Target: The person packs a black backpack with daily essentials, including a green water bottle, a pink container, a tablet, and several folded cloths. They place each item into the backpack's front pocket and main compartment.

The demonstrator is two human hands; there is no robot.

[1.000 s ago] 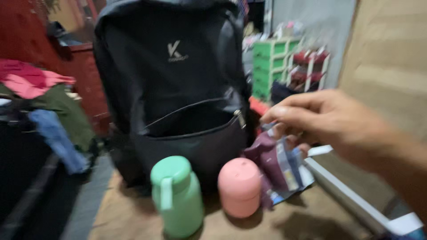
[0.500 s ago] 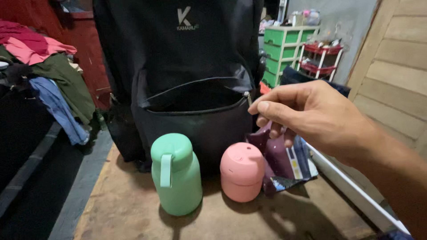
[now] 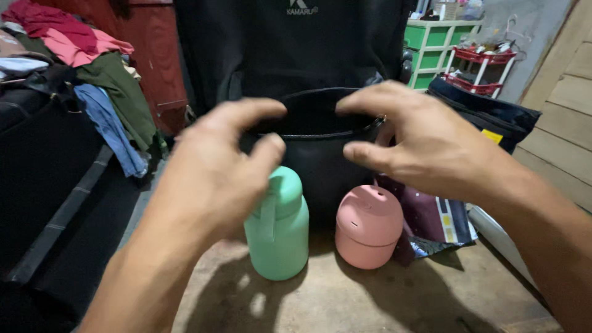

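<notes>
Hovering hands flank the backpack's open pocket; bottle below.

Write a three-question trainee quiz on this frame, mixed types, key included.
1. True or false: the left hand grips the green bottle.
2. Which thing stands right of the green bottle? A) pink container B) red mug C) blue cup
3. Fill in: both hands reach toward the open front pocket of the black ____.

Key:
1. False; the left hand is spread in front of the bottle, holding nothing, like the right hand.
2. A, the pink container.
3. backpack, pocket gaping.
</notes>
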